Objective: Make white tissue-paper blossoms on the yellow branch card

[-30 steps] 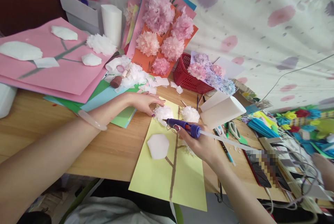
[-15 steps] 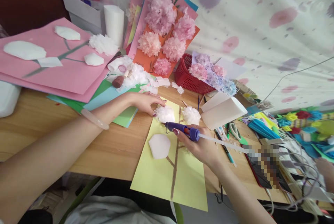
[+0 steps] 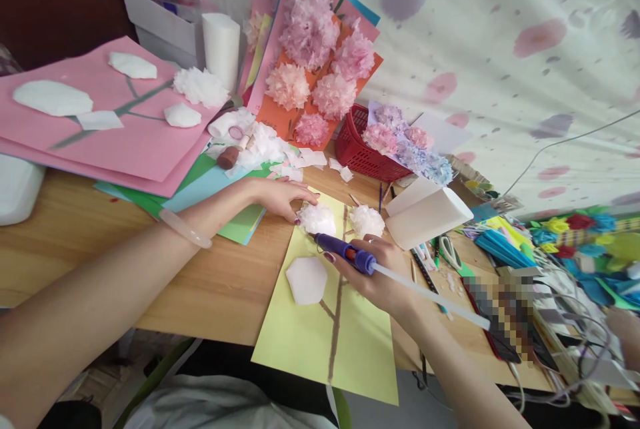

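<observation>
My right hand [image 3: 377,276] is closed round a blue glue gun [image 3: 343,247], a long glue stick [image 3: 435,296] trailing from its back end. The gun's nozzle touches or nearly touches the lower left edge of a white paper flower [image 3: 319,218]. At that flower's left side my left hand [image 3: 285,199] grips its edge between thumb and fingers; the exact contact is partly hidden. Beneath lies a yellow sheet [image 3: 295,346] with a brown stem [image 3: 333,349]. A second white flower [image 3: 367,221] and a flat white paper piece [image 3: 307,280] rest on it.
A pink sheet [image 3: 145,149] with white pieces lies at left. Behind stand a paper roll [image 3: 221,49] and a card of pink flowers [image 3: 287,42]. A red basket [image 3: 370,156], another paper roll [image 3: 430,216], scissors [image 3: 451,252] and cables [image 3: 575,356] are towards the right.
The glue gun's rear and my right hand have shifted slightly left and down, and the glue stick now slants more steeply. My left hand stays at the flower.
</observation>
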The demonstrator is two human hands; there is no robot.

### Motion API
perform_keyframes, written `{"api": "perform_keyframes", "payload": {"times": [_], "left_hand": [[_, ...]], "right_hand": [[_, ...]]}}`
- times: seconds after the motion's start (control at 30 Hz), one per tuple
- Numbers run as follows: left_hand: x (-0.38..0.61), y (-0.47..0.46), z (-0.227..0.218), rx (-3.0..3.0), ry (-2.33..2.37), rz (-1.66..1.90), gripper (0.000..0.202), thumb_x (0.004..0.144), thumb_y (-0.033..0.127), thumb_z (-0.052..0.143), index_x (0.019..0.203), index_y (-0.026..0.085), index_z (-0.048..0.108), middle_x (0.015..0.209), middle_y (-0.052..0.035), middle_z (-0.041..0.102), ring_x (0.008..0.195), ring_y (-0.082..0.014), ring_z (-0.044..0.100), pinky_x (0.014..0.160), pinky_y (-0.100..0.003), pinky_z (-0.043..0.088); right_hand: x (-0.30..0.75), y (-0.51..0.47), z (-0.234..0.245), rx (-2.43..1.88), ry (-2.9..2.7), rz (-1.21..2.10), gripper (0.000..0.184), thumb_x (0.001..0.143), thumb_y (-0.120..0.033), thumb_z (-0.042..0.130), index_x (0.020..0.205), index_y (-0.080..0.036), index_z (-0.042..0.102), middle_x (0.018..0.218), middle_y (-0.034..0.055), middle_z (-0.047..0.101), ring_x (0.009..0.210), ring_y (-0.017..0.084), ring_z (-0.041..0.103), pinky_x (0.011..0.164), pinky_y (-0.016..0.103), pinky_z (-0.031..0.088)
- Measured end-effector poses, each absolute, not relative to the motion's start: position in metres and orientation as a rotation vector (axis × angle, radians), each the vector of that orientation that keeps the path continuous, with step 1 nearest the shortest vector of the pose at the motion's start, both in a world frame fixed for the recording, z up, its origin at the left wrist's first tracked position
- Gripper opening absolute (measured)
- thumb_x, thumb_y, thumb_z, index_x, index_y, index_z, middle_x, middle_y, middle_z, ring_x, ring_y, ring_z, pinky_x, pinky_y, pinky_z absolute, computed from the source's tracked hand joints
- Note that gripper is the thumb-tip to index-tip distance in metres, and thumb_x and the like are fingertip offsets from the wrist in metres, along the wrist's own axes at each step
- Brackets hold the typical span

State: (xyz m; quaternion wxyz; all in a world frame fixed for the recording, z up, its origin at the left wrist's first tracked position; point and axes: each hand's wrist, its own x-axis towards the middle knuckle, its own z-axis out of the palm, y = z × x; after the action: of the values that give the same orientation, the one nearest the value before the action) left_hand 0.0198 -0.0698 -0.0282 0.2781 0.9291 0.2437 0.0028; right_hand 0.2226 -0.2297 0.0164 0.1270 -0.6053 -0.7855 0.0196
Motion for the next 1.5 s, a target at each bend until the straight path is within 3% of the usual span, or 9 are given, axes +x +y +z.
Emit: {"api": "perform_keyframes", "payload": {"times": [0.17,0.33,0.7,1.03,1.5], "left_hand": [[0.020,-0.068,-0.030,2.487,0.635,0.020,0.069,0.074,0.034,0.061,0.139,0.022,0.041,0.153,-0.0045,0.032,0.141,-0.0228,0.026,0.114,-0.033,0.017],[0.021,-0.068,-0.029,2.491,0.648,0.005,0.067,0.075,0.034,0.061,0.139,0.024,0.042,0.153,-0.0037,0.032,0.141,-0.0238,0.026,0.115,-0.036,0.015],[0.020,-0.069,-0.028,2.474,0.647,0.015,0.069,0.074,0.032,0.062,0.139,0.021,0.042,0.153,-0.0054,0.033,0.140,-0.0226,0.028,0.113,-0.032,0.019],[0.020,-0.070,-0.028,2.498,0.667,0.002,0.068,0.075,0.035,0.062,0.139,0.023,0.041,0.153,-0.0037,0.032,0.141,-0.0229,0.026,0.114,-0.035,0.017],[0.021,-0.069,-0.029,2.500,0.664,-0.009,0.066,0.076,0.037,0.061,0.139,0.026,0.042,0.154,-0.0021,0.030,0.143,-0.0244,0.020,0.115,-0.040,0.015]], "right_hand": [[0.233,-0.237,0.017,-1.624,-2.515,-0.145,0.036,0.083,-0.049,0.058,0.063,-0.020,0.062,0.053,0.0036,0.054,0.059,0.017,0.052,0.054,0.029,0.034],[0.239,-0.238,0.019,-1.476,-2.627,-0.266,0.033,0.081,-0.047,0.061,0.064,-0.019,0.064,0.051,0.0034,0.055,0.061,0.017,0.051,0.058,0.029,0.035],[0.232,-0.234,0.016,-1.559,-2.576,-0.184,0.031,0.082,-0.045,0.060,0.065,-0.019,0.064,0.052,0.0040,0.054,0.060,0.018,0.053,0.056,0.029,0.034],[0.232,-0.229,0.021,-1.748,-2.423,-0.035,0.043,0.082,-0.057,0.056,0.058,-0.021,0.054,0.057,0.0020,0.046,0.053,0.014,0.046,0.052,0.029,0.033],[0.233,-0.216,0.030,-1.725,-2.279,0.124,0.042,0.085,-0.053,0.054,0.058,-0.021,0.058,0.053,0.0008,0.054,0.048,0.012,0.048,0.047,0.026,0.032]]}}
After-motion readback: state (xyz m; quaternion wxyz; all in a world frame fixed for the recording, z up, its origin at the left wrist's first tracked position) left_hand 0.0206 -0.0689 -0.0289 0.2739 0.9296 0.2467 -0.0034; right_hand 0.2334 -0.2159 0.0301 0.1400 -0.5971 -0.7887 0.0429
